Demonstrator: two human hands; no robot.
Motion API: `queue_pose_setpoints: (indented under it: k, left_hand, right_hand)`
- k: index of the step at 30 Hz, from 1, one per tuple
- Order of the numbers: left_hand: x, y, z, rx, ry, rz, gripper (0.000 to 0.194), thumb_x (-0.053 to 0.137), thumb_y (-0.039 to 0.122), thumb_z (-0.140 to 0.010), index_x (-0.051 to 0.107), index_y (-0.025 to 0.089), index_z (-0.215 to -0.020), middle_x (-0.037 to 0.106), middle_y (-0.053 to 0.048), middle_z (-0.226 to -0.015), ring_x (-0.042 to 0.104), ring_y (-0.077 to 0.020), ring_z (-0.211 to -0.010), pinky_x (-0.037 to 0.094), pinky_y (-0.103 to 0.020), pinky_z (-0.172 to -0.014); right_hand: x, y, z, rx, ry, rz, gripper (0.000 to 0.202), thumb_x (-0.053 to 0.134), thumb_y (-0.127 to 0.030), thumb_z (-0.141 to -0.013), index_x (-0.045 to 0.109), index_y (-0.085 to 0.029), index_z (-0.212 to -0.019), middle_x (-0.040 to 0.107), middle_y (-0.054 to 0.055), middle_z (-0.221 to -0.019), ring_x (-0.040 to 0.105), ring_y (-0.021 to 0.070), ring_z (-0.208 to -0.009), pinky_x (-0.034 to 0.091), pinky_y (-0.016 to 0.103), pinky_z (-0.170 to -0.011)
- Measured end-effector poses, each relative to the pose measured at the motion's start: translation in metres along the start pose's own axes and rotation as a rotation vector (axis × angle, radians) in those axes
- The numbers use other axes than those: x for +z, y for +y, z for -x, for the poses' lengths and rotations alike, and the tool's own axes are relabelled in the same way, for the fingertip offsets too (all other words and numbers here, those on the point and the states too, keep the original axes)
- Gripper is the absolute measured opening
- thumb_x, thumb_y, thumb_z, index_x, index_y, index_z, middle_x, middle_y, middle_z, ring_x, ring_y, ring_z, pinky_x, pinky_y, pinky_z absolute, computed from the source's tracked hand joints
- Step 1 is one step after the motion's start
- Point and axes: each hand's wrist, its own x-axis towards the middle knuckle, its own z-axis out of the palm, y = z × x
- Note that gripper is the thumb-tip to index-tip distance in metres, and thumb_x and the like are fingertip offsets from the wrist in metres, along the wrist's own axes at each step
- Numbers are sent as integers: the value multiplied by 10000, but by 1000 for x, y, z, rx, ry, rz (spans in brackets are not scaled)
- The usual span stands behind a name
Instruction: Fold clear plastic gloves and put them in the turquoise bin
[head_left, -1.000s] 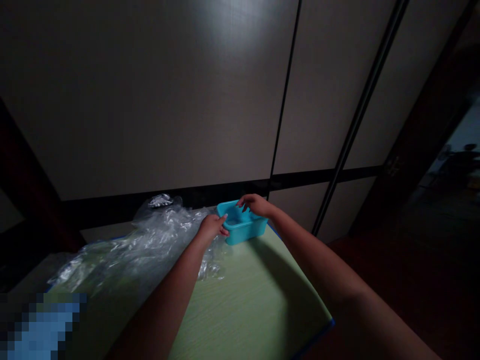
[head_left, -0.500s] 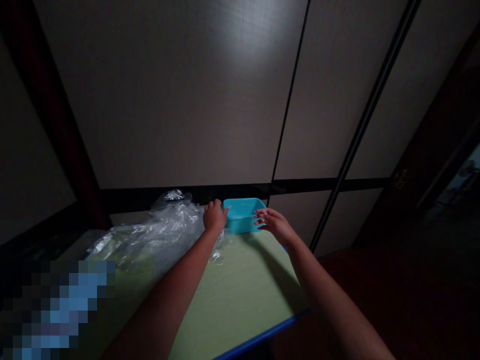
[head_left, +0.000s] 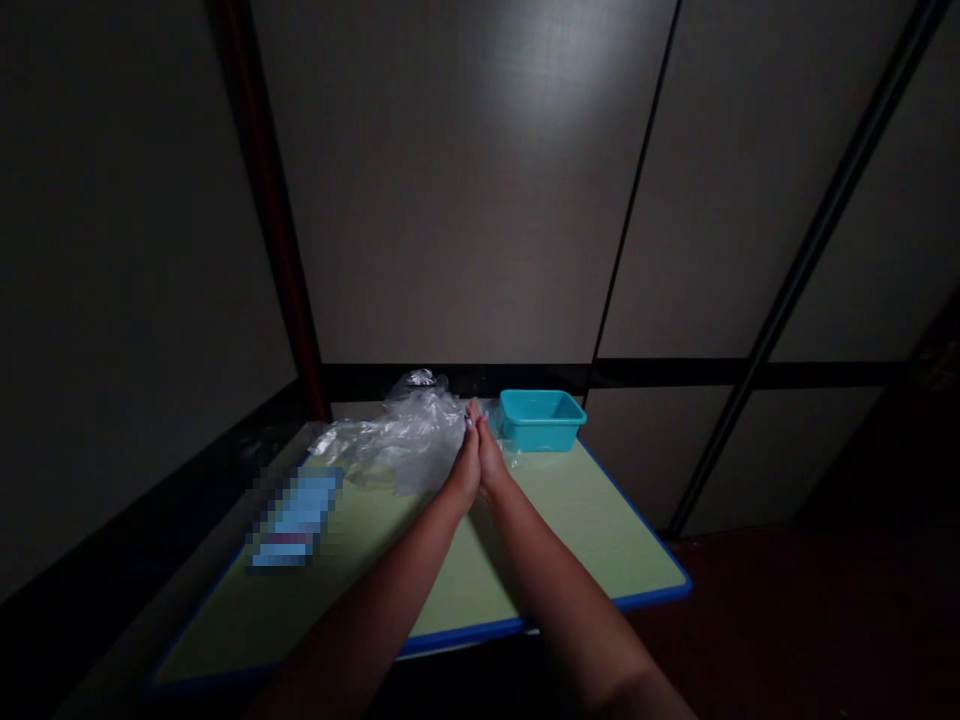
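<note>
My left hand and my right hand are pressed palm to palm above the table, with their fingers stretched forward and nothing visible between them. Clear crumpled plastic lies just beyond and to the left of my left hand. A turquoise basin stands upright at the table's back right corner, apart from both hands. A little clear plastic shows between my right hand and the basin.
The pale green table has a blue edge. A blurred-out blue item lies on its left side. Behind it rise grey cabinet panels with dark strips.
My hands have come together; earlier my left hand was at the basin's left side and my right hand at its right. The view has shifted left, showing more of the table.
</note>
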Motion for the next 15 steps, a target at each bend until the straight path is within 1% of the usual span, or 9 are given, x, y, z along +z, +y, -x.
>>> queue_pose_setpoints:
  k: [2,4,5,6,8,9,11,13,15]
  left_hand:
    - [-19,9,8,-60,-32,61,675,274,666,-891,496,255,-1377,356,-36,-1549,147,-217,-1481,123,-409,-1208]
    - [-43,21,14,-155,-93,165,830,195,747,-847,518,181,-1360,406,-124,-1512,257,-279,-1448,198,-479,-1178]
    - [-55,26,16,-284,-166,361,860,240,771,-823,515,159,-1360,414,-147,-1502,256,-284,-1447,188,-485,-1176]
    - [-66,31,18,-372,-205,529,861,265,768,-822,505,146,-1367,445,-163,-1477,279,-283,-1438,203,-490,-1166]
    - [-82,37,20,-401,-167,727,835,296,742,-836,532,117,-1337,581,-193,-1332,431,-292,-1351,299,-479,-1120]
    - [-86,38,21,-398,-125,769,793,310,718,-850,565,117,-1299,644,-182,-1237,516,-280,-1276,354,-451,-1088]
    - [-89,36,21,-379,-51,768,705,319,664,-881,618,122,-1220,702,-148,-1106,609,-240,-1152,432,-382,-1025]
    - [-88,33,22,-350,-19,680,660,302,635,-900,642,137,-1168,704,-127,-1107,608,-211,-1151,461,-334,-999]
    - [-86,32,24,-292,-25,537,665,272,649,-898,650,156,-1136,682,-122,-1170,563,-210,-1221,464,-328,-1012]
  right_hand:
    - [4,7,-7,32,6,7,510,517,-598,-835,627,-271,-1210,484,1,-1453,351,198,-1399,195,397,-1180]
    - [0,9,-12,57,-10,10,433,637,-544,-770,681,-257,-1091,590,29,-1342,470,238,-1314,261,425,-1152]
    - [-2,8,-13,64,-17,8,399,687,-511,-736,695,-248,-1037,635,40,-1276,524,249,-1260,298,432,-1133]
    - [-3,8,-13,64,-18,3,379,718,-486,-711,699,-243,-1001,670,45,-1212,567,253,-1207,335,436,-1110]
    - [-3,8,-8,83,-42,-34,383,723,-486,-706,688,-244,-1000,705,46,-1127,617,245,-1134,390,434,-1069]
    - [0,8,-4,101,-78,-64,401,704,-506,-721,678,-246,-1025,713,48,-1108,631,238,-1110,412,428,-1050]
    - [8,10,5,167,-239,-149,458,667,-556,-748,659,-236,-1076,716,68,-1106,647,232,-1085,438,416,-1026]
    - [19,14,13,160,-352,-192,493,673,-591,-733,659,-218,-1056,712,82,-1115,661,240,-1055,456,412,-1007]
    - [26,19,18,112,-348,-192,474,680,-616,-710,671,-202,-940,731,88,-1023,683,250,-985,492,411,-955]
